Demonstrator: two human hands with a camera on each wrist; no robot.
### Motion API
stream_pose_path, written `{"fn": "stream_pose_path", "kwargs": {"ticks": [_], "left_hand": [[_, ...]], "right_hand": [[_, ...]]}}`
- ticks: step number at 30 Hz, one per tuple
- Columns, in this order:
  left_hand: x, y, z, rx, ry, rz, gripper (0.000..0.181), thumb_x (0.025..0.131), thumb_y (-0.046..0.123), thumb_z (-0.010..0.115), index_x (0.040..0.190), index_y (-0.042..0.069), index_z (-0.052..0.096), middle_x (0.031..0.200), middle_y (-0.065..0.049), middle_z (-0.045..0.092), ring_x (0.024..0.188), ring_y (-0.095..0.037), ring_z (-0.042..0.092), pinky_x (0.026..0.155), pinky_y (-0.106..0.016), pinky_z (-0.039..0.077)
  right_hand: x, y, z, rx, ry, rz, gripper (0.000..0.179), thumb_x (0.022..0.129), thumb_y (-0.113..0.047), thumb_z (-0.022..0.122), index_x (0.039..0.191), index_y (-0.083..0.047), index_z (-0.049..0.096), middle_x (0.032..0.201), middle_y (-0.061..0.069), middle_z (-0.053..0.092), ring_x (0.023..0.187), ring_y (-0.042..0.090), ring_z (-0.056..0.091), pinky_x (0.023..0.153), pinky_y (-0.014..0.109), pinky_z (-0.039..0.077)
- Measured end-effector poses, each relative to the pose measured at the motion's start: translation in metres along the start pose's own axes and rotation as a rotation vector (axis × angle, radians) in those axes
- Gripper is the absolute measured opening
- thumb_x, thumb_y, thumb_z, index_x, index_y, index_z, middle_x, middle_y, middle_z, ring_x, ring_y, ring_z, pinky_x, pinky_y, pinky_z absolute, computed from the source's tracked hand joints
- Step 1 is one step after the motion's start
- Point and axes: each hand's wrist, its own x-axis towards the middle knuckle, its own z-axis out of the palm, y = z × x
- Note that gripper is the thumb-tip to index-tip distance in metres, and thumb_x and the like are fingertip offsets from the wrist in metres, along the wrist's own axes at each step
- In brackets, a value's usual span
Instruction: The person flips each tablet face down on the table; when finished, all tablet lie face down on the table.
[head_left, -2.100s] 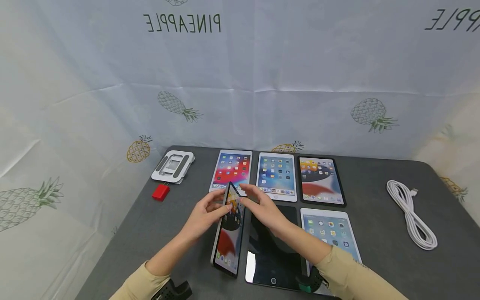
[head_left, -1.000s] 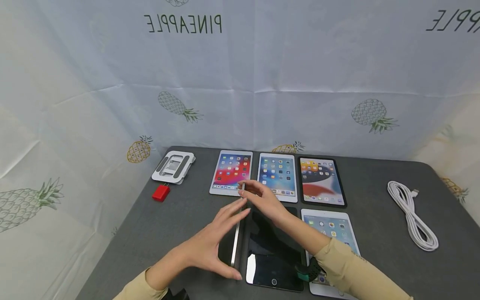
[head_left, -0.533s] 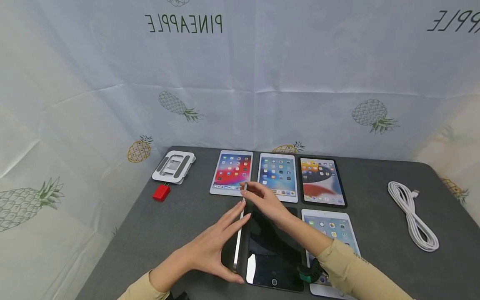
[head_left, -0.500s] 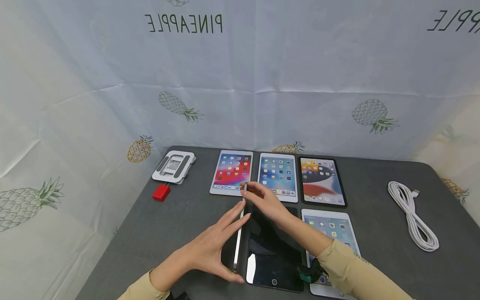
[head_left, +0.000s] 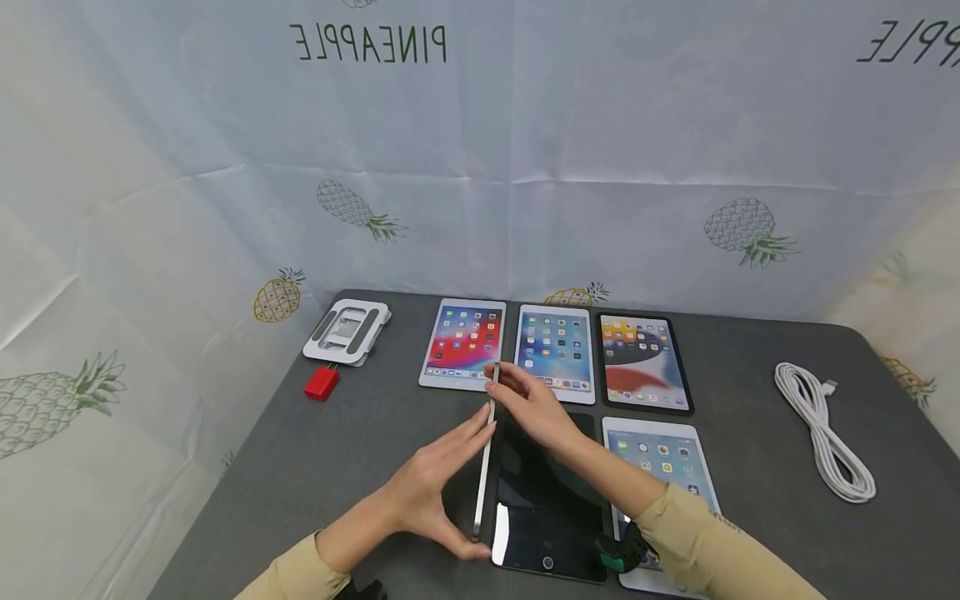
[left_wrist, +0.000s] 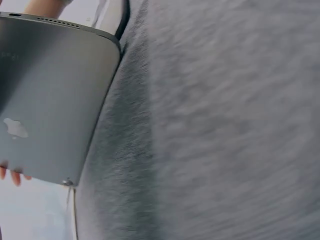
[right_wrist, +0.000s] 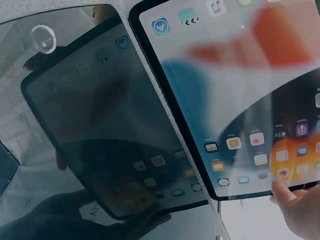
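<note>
A tablet (head_left: 486, 467) with a grey back stands on its long edge, nearly upright, thin side toward the head camera. Its back with the apple logo (left_wrist: 55, 95) fills the left of the left wrist view, and its lit screen (right_wrist: 240, 100) shows in the right wrist view. My right hand (head_left: 532, 408) pinches the far end, thumb on the screen side. My left hand (head_left: 435, 487) is spread along the tablet's side, straight fingertips touching its upper edge and thumb by the near corner. Just right of it lies a dark tablet (head_left: 551, 525), screen off.
Behind lie a white tablet with a red screen (head_left: 463, 342), another white tablet (head_left: 553, 350) and a black tablet (head_left: 645, 362). A further white tablet (head_left: 660, 450) is partly under my right forearm. A folded stand (head_left: 347, 332), red plug (head_left: 322, 382) and coiled white cable (head_left: 825, 433) lie toward the sides.
The tablet has turned from leaning, screen visible, to standing on its long edge, then shifted slightly right. My left hand has left the far end and spread along its side.
</note>
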Motion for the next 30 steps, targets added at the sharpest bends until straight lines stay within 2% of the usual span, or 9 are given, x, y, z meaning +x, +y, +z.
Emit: {"fn": "stream_pose_path", "kwargs": {"ticks": [5, 7, 9, 12, 16, 21, 23, 26, 30], "left_hand": [[0.008, 0.000, -0.004, 0.093, -0.039, 0.090, 0.117, 0.060, 0.058, 0.084, 0.143, -0.010, 0.039, 0.151, -0.027, 0.033, 0.138, -0.036, 0.037, 0.108, -0.040, 0.037], [0.010, 0.000, -0.007, 0.151, -0.070, 0.117, 0.115, 0.061, 0.060, 0.082, 0.144, -0.008, 0.040, 0.150, -0.027, 0.034, 0.137, -0.036, 0.039, 0.108, -0.041, 0.037], [0.011, 0.001, -0.011, 0.207, -0.108, 0.124, 0.113, 0.063, 0.063, 0.078, 0.145, -0.005, 0.039, 0.150, -0.026, 0.036, 0.137, -0.034, 0.039, 0.109, -0.041, 0.037], [0.009, 0.001, -0.016, 0.269, -0.181, 0.106, 0.111, 0.066, 0.066, 0.073, 0.146, -0.002, 0.039, 0.151, -0.023, 0.036, 0.139, -0.032, 0.037, 0.109, -0.041, 0.036], [0.004, 0.000, -0.019, 0.310, -0.274, 0.065, 0.108, 0.069, 0.067, 0.069, 0.149, 0.003, 0.036, 0.156, -0.017, 0.030, 0.142, -0.029, 0.032, 0.109, -0.040, 0.037], [-0.003, -0.002, -0.019, 0.308, -0.328, 0.031, 0.107, 0.070, 0.067, 0.069, 0.151, 0.007, 0.034, 0.157, -0.015, 0.028, 0.143, -0.027, 0.031, 0.108, -0.040, 0.039], [-0.005, -0.003, -0.019, 0.295, -0.343, 0.025, 0.105, 0.071, 0.067, 0.069, 0.151, 0.007, 0.035, 0.157, -0.014, 0.027, 0.143, -0.026, 0.030, 0.108, -0.039, 0.039], [-0.008, -0.005, -0.018, 0.283, -0.371, 0.026, 0.103, 0.071, 0.066, 0.069, 0.150, 0.007, 0.037, 0.158, -0.014, 0.026, 0.143, -0.027, 0.029, 0.107, -0.037, 0.040], [-0.013, -0.008, -0.015, 0.271, -0.398, 0.034, 0.099, 0.072, 0.063, 0.071, 0.148, 0.005, 0.041, 0.156, -0.016, 0.029, 0.143, -0.028, 0.029, 0.105, -0.034, 0.042]], "right_hand": [[0.001, -0.001, 0.001, 0.058, -0.009, -0.014, 0.041, 0.100, -0.023, 0.048, 0.136, -0.005, 0.052, 0.138, 0.014, 0.053, 0.123, 0.030, 0.050, 0.103, 0.049, 0.042], [0.002, 0.000, 0.002, 0.083, -0.014, -0.011, 0.038, 0.100, -0.020, 0.046, 0.135, -0.006, 0.053, 0.122, 0.013, 0.058, 0.107, 0.030, 0.055, 0.094, 0.043, 0.048], [0.004, 0.002, 0.002, 0.110, -0.029, -0.015, 0.037, 0.100, -0.018, 0.045, 0.134, -0.006, 0.053, 0.094, 0.010, 0.059, 0.082, 0.027, 0.054, 0.080, 0.035, 0.049], [0.009, 0.007, 0.001, 0.184, -0.079, -0.007, 0.038, 0.100, -0.015, 0.044, 0.135, -0.004, 0.052, 0.066, 0.005, 0.040, 0.058, 0.022, 0.038, 0.063, 0.030, 0.039], [0.013, 0.016, 0.000, 0.293, -0.168, 0.033, 0.042, 0.100, -0.014, 0.043, 0.141, -0.002, 0.046, 0.077, 0.004, 0.043, 0.070, 0.017, 0.044, 0.071, 0.029, 0.044], [0.018, 0.029, -0.002, 0.344, -0.239, 0.087, 0.048, 0.102, -0.016, 0.047, 0.146, 0.000, 0.040, 0.105, 0.006, 0.053, 0.097, 0.018, 0.056, 0.097, 0.034, 0.047], [0.019, 0.033, -0.003, 0.327, -0.252, 0.090, 0.050, 0.101, -0.017, 0.051, 0.146, 0.002, 0.038, 0.106, 0.004, 0.057, 0.104, 0.017, 0.058, 0.102, 0.038, 0.045], [0.019, 0.036, -0.006, 0.259, -0.236, 0.098, 0.053, 0.099, -0.019, 0.056, 0.146, 0.002, 0.041, 0.088, 0.004, 0.055, 0.104, 0.019, 0.059, 0.103, 0.041, 0.044], [0.019, 0.037, -0.008, 0.123, -0.198, 0.125, 0.051, 0.096, -0.020, 0.062, 0.142, -0.003, 0.049, 0.112, 0.014, 0.065, 0.119, 0.029, 0.056, 0.103, 0.047, 0.043]]}}
